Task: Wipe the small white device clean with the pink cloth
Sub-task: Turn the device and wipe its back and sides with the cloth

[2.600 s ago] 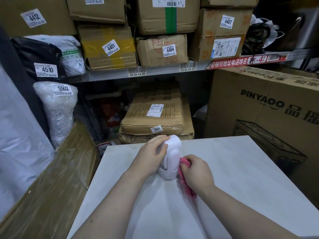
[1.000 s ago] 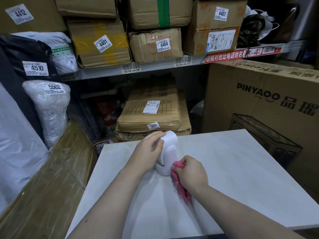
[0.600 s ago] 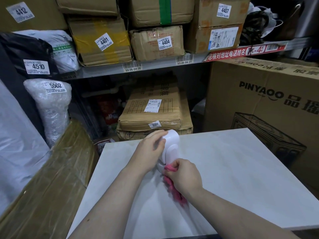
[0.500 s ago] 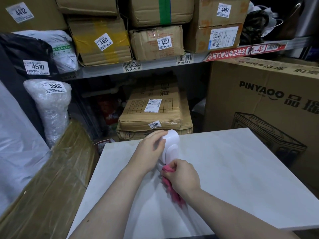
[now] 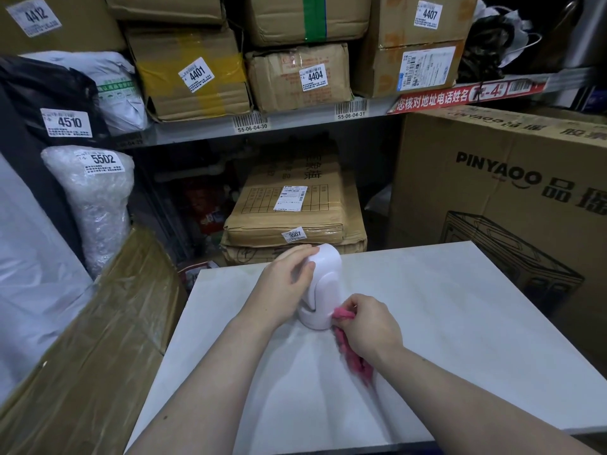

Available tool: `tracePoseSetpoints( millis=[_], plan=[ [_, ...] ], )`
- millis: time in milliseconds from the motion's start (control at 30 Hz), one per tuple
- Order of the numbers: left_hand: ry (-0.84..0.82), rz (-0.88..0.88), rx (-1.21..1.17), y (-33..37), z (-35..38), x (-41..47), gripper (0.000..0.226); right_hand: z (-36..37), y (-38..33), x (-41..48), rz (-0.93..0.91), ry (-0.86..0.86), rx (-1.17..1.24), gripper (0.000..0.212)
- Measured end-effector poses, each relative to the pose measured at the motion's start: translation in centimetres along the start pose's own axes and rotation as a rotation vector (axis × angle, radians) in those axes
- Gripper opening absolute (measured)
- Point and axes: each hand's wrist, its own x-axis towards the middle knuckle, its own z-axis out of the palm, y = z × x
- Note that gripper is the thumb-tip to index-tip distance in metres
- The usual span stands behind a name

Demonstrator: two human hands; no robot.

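Note:
The small white device [image 5: 323, 284], rounded on top with a round base, stands upright near the far left of the pale table [image 5: 460, 323]. My left hand [image 5: 285, 284] grips its upper left side, fingers curled over the top. My right hand [image 5: 368, 326] holds the bunched pink cloth [image 5: 348, 343] and presses it against the right side of the device's base. A tail of cloth trails under my right wrist onto the table.
A large PINYAOO carton [image 5: 512, 192] stands right of the table. A wrapped brown package [image 5: 98, 339] leans against the table's left edge. Behind the table lie stacked brown parcels [image 5: 292, 205], and a shelf [image 5: 295, 119] above carries labelled boxes.
My right hand slid the pink cloth from the front of the device's base round to its right side. My left hand keeps its grip on the top.

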Motion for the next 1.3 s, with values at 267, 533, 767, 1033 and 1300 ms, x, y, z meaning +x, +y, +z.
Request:
tracePoseSetpoints(
  millis=[267, 533, 767, 1033, 1300],
  plan=[
    [0.002, 0.009, 0.004, 0.0, 0.1, 0.0, 0.032, 0.3, -0.6, 0.6, -0.004, 0.024, 0.176, 0.017],
    [0.008, 0.012, -0.005, 0.0, 0.1, 0.0, 0.031, 1.5, -2.8, -1.4, 0.245, -0.131, 0.502, 0.019],
    [0.011, 0.012, -0.010, 0.0, 0.1, 0.0, 0.031, 4.7, -2.1, -1.4, 0.276, -0.263, 0.669, 0.049],
    [0.011, 0.005, -0.018, 0.0, 0.1, -0.1, 0.031, 4.0, -2.6, -3.0, 0.188, -0.157, 0.596, 0.015],
    [0.010, 0.019, -0.012, 0.0, 0.0, -0.1, 0.030, 3.2, -1.4, -2.2, 0.209, -0.004, 0.506, 0.005]
  ],
)
